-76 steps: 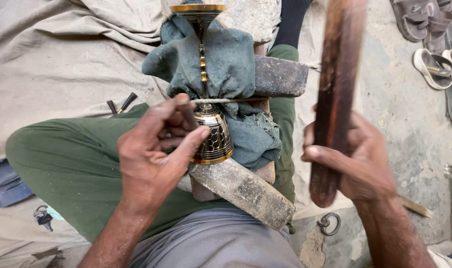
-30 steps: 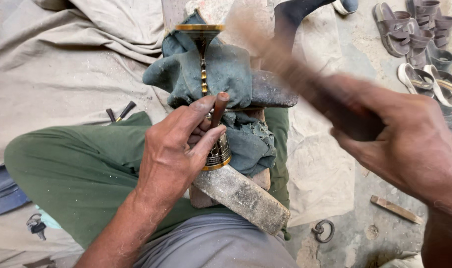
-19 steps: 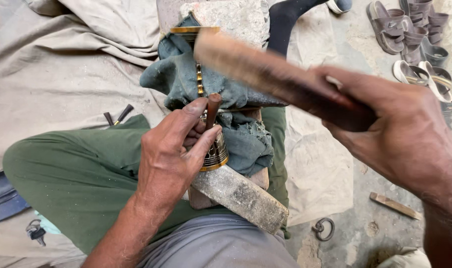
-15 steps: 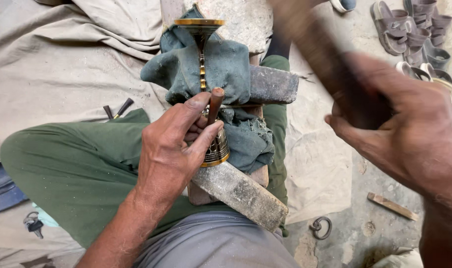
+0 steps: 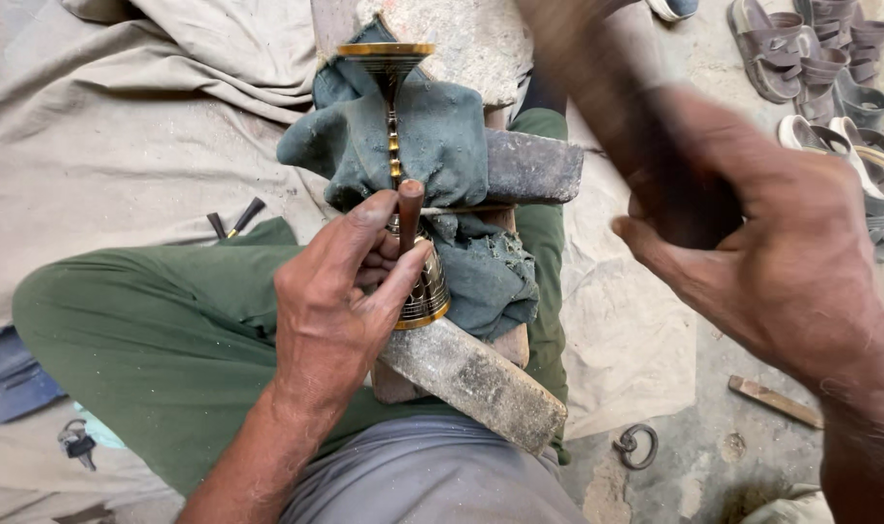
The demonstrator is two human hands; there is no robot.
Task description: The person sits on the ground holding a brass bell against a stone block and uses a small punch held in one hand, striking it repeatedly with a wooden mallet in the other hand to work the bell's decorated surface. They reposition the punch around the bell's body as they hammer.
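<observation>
Resting across a dark cloth (image 5: pixel 432 136) on crossed bars (image 5: pixel 481 383) for cushioning, brass goblet (image 5: pixel 403 184); left hand (image 5: pixel 335 301) pinching a punch (image 5: pixel 409 209) upright against it; right hand (image 5: pixel 782 252) clenched around a raised, blurred wooden mallet (image 5: pixel 607 87).

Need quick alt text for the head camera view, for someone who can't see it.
A left hand holds a short punch against a brass stemmed piece lying on a green cloth, while the right hand grips a blurred wooden mallet.
</observation>
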